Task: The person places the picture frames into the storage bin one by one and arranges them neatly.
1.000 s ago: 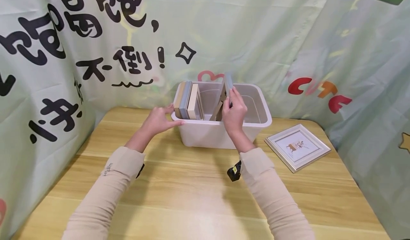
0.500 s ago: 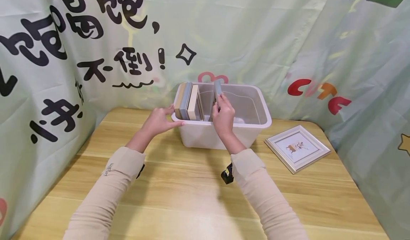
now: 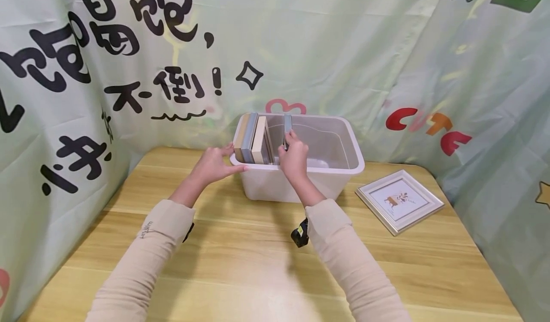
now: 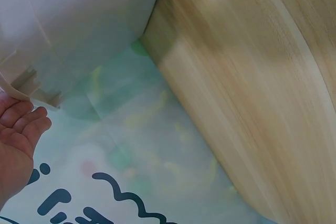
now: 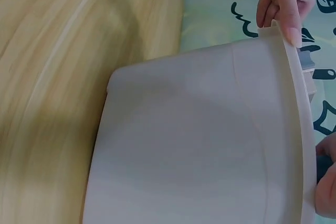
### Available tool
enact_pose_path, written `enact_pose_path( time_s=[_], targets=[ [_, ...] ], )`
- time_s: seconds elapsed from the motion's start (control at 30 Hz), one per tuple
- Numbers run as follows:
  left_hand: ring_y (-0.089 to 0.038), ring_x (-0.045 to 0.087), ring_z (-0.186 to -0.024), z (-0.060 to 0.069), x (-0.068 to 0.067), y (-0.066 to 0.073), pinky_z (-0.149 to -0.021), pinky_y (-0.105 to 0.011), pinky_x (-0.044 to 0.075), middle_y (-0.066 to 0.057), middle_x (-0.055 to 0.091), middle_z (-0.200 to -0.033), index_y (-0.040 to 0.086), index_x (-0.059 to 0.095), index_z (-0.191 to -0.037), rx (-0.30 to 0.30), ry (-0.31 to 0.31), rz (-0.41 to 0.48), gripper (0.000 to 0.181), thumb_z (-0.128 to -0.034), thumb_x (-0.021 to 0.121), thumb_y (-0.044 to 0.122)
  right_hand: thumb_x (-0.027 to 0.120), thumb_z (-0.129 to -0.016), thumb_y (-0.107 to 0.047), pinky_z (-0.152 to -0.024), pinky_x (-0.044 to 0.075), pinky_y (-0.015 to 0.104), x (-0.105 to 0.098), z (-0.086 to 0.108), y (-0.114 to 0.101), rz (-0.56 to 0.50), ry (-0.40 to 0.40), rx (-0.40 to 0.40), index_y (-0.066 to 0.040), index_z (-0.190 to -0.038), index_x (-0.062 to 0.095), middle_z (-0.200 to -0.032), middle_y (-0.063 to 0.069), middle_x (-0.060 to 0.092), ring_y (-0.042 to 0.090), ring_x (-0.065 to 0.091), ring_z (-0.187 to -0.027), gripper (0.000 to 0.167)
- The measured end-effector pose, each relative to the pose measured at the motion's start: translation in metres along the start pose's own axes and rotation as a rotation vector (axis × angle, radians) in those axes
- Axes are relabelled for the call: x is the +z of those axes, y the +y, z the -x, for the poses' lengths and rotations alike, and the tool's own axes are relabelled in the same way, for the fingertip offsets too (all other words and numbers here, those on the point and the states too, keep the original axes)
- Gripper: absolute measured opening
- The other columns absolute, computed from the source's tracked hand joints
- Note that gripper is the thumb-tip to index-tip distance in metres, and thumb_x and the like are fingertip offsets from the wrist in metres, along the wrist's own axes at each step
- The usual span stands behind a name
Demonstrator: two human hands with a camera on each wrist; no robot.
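A pale grey plastic bin (image 3: 266, 186) stands on the table. At its left end, my left hand (image 3: 212, 166) grips the rim, thumb over the edge and fingers beneath, as the right wrist view also shows. My right hand (image 3: 294, 157) holds a grey-blue picture frame (image 3: 288, 121) upright inside the bin, near its middle; the frame's lower part is hidden by the hand and the front wall. Left of it, several frames stand on edge in the bin, among them a tan one (image 3: 239, 138), a grey-blue one (image 3: 249, 138) and a cream one (image 3: 259, 143).
A silver-white picture frame (image 3: 399, 201) with a small plant picture lies flat on the wooden table (image 3: 240, 264), right of the bin. Behind the bin hangs a printed pale green cloth (image 3: 326, 49). A gap separates the held frame from the others.
My right hand has moved left and lower with the grey-blue picture frame, which has gone from tilted to upright and deeper in the bin. My left hand has stayed on the rim.
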State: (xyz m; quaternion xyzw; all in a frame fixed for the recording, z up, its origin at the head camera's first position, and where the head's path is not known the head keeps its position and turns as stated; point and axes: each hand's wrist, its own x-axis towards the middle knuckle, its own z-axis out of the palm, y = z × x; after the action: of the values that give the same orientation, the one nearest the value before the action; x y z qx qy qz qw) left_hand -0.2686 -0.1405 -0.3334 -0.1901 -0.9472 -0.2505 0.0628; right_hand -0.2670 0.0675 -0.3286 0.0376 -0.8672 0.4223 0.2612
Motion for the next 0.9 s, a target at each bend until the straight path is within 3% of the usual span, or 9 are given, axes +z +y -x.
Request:
enact_pose_path(
  time_s=[0.17, 0.33, 0.5, 0.9],
  targets=[
    [-0.039, 0.041, -0.126, 0.0, 0.0, 0.0, -0.103, -0.047, 0.04, -0.022, 0.046, -0.134, -0.007, 0.049, -0.127, -0.001, 0.004, 0.009, 0.08, -0.074, 0.072, 0.048, 0.061, -0.084, -0.001, -0.092, 0.05, 0.035, 0.002, -0.004, -0.005, 0.0, -0.095, 0.083, 0.005, -0.122, 0.057, -0.135, 0.017, 0.05, 0.033, 0.05, -0.122, 0.038],
    [-0.038, 0.042, -0.126, 0.0, 0.0, 0.0, -0.103, -0.046, 0.04, -0.022, 0.046, -0.133, -0.007, 0.049, -0.127, 0.007, 0.008, 0.008, 0.08, -0.0738, 0.073, 0.048, 0.07, -0.082, -0.013, -0.102, 0.043, 0.035, 0.004, -0.005, -0.006, -0.021, -0.15, 0.108, 0.001, -0.122, 0.058, -0.135, 0.012, 0.052, 0.029, 0.049, -0.125, 0.044],
    [-0.038, 0.043, -0.125, 0.0, 0.0, -0.001, -0.102, -0.046, 0.041, -0.022, 0.046, -0.133, -0.007, 0.05, -0.127, 0.013, 0.008, -0.003, 0.08, -0.0742, 0.072, 0.049, 0.073, -0.079, -0.024, -0.107, 0.038, 0.034, 0.003, -0.006, -0.006, -0.052, -0.238, 0.112, -0.002, -0.126, 0.056, -0.139, 0.012, 0.048, 0.026, 0.042, -0.131, 0.055],
    [-0.038, 0.043, -0.125, 0.001, -0.001, 0.001, -0.101, -0.047, 0.042, -0.023, 0.045, -0.133, -0.007, 0.05, -0.126, 0.006, 0.008, 0.012, 0.08, -0.0741, 0.072, 0.05, 0.074, -0.075, -0.035, -0.104, 0.04, 0.038, 0.01, -0.005, -0.016, 0.086, -0.362, 0.043, -0.001, -0.131, 0.048, -0.144, 0.02, 0.039, 0.034, 0.041, -0.131, 0.07]
  ],
)
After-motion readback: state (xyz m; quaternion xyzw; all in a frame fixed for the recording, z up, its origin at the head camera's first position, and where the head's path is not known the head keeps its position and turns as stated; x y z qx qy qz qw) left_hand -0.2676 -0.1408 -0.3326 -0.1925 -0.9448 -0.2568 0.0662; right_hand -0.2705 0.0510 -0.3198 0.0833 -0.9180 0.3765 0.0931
